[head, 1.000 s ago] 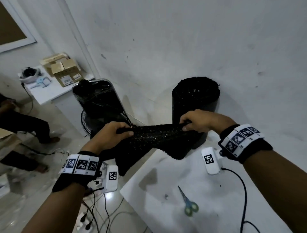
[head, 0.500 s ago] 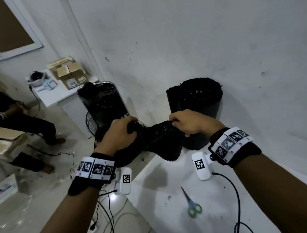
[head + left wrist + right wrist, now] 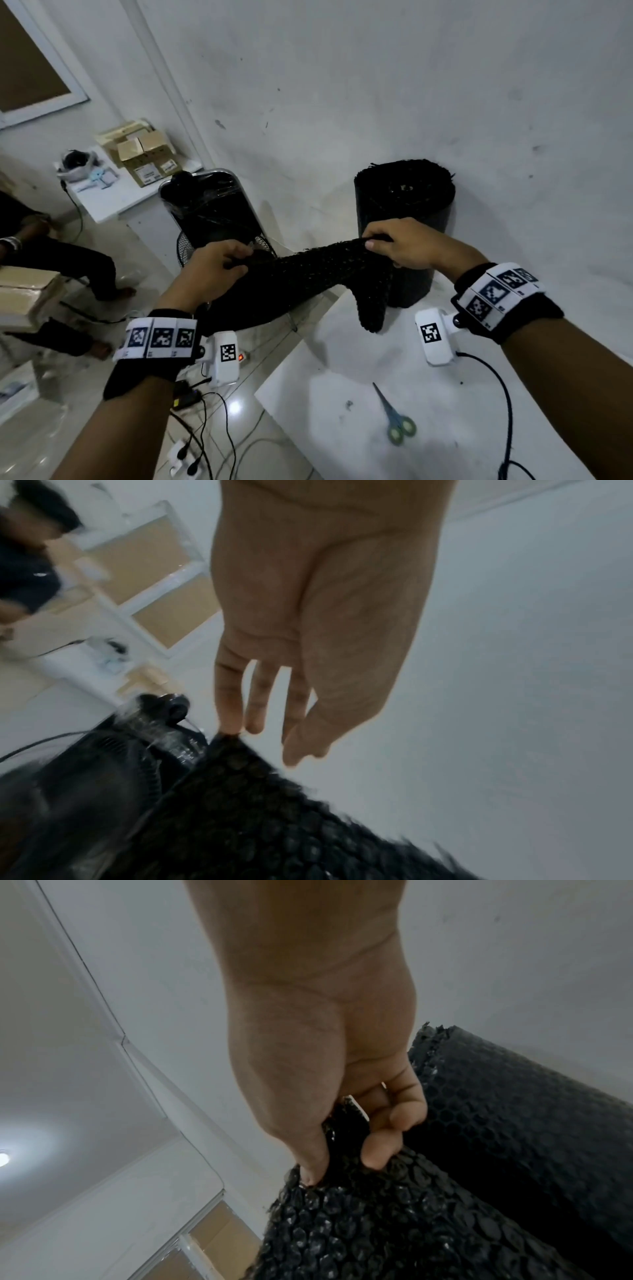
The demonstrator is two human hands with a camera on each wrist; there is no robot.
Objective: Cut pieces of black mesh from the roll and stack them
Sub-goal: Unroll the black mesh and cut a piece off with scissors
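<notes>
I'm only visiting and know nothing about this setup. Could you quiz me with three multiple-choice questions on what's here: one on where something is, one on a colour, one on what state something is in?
1. Where do the scissors lie?
A. On the white table, near the person
B. On the floor by the fan
C. On top of the roll

2. What colour are the scissors' finger loops?
A. Red
B. Green
C. White

3. How is the loose black mesh sheet held?
A. It lies flat, untouched
B. One hand holds it
C. Both hands grip it, one at each end

Answers:
1 A: the small scissors rest on the white table.
2 B: the loops are green.
3 C: the left hand and right hand each grip the loose black mesh sheet in front of the upright black mesh roll.
</notes>
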